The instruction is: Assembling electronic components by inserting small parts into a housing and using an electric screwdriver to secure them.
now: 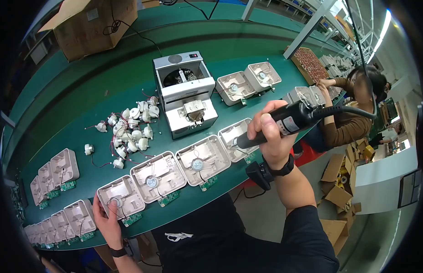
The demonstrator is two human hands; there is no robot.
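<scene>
My left hand (107,223) grips the left wall of a beige plastic housing (129,210), with its thumb inside by a round silver disc and its fingers outside. A green circuit board (132,219) hangs on wires at that housing's near edge. My right hand (276,141) is closed round a black electric screwdriver (288,120), held tilted over the bench with its cable running off to the right. Its tip end is near another open housing (236,132), partly hidden behind it. Between them stand two more open housings (159,193) (210,152), each with a silver disc, wires and a board.
A grey screw feeder (184,86) stands mid-bench. Left of it lies a pile of white round parts with wires (129,129). More housings line the left (79,218) and back right (232,84). A cardboard box (95,27) sits behind; a co-worker (352,109) works at right.
</scene>
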